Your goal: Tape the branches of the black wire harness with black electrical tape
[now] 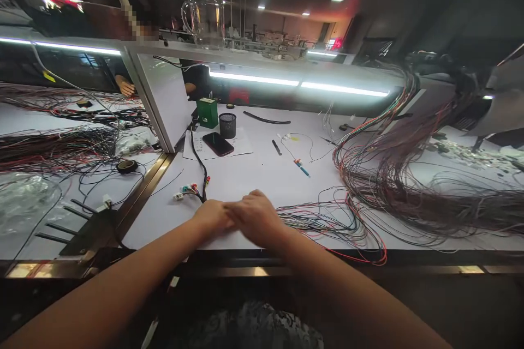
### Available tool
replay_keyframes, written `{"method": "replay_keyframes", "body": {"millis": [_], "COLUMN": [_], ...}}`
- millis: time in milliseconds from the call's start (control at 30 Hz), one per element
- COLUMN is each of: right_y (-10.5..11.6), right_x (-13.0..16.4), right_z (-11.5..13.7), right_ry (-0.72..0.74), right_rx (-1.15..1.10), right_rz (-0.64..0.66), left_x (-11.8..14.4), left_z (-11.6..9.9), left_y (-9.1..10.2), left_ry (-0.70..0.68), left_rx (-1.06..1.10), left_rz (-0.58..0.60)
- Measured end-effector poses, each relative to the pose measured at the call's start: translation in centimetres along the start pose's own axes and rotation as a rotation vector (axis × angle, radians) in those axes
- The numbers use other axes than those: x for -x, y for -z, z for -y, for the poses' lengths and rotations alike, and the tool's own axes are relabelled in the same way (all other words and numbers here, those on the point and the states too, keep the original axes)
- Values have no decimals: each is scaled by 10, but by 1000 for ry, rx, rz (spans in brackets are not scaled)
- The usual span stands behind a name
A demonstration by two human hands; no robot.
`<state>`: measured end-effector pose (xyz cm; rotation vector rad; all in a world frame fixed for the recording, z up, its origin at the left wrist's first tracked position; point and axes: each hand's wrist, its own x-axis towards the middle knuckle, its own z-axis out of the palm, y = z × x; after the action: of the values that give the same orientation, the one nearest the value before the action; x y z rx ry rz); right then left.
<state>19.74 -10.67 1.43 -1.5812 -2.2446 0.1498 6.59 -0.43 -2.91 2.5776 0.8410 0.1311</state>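
My left hand (213, 215) and my right hand (258, 217) meet over the front of the white worktop, both with fingers closed. They grip a wire harness between them; the gripped stretch is hidden by the fingers. Beyond my left hand the harness shows as a black sleeved cable (198, 159), with small white, green, red and yellow connectors (189, 191) beside it. Loose red, black and pale wires (327, 221) spread out to the right of my right hand and hang slightly over the table's front edge.
A phone (218, 144) lies on paper near a black mesh cup (227, 126) and a green box (207, 112). A blue-handled tool (302, 168) lies mid-table. A large wire bundle (409, 196) fills the right side. Another person's hand (125, 86) shows at far left.
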Motion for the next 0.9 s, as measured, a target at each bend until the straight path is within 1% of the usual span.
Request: {"method": "replay_keyframes", "body": {"millis": [33, 67, 133, 167, 200, 233, 300, 367, 467, 533, 600, 667, 767, 833, 900], "right_y": [0, -1, 0, 1, 3, 5, 8, 7, -3, -14, -25, -33, -39, -40, -39], "right_x": [-4, -7, -8, -8, -6, -4, 4, 13, 26, 28, 25, 20, 15, 19, 27], "right_z": [-25, -49, -89, -102, -110, -114, -106, -86, -55, -45, -46, -52, -55, -48, -36], "right_ry": [-127, -196, -261, -270, -279, -287, -295, -251, -81, -69, -135, -173, -195, -220, -222], "right_rx": [86, 149, 208, 224, 236, 248, 259, 235, 115, 85, 101, 98, 56, 17, -29], "right_rz": [26, 62, 97, 108, 110, 106, 78, 73, 152, 175, 167, 161, 134, 98, 45], "left_x": [4, 7, 11, 13, 14, 16, 21, 25, 28, 25, 19, 13, 11, 14, 18], "left_z": [0, -1, -3, -4, -6, -9, -15, -23, -33, -35, -30, -19, -1, 6, 10], "left_y": [-2, -3, -4, -3, -3, -2, 2, 7, 17, 20, 19, 12, -2, -9, -13], "left_ry": [-25, -50, -95, -108, -114, -113, -113, -130, -183, -210, -220, -213, -229, -295, -321], "left_rx": [-45, -118, -282, -350, -400, -426, -462, -493, -521, -540, -545, -518, -447, -421, -421], "left_rz": [18, 46, 99, 120, 138, 150, 177, 192, 178, 167, 176, 186, 136, 94, 69]}}
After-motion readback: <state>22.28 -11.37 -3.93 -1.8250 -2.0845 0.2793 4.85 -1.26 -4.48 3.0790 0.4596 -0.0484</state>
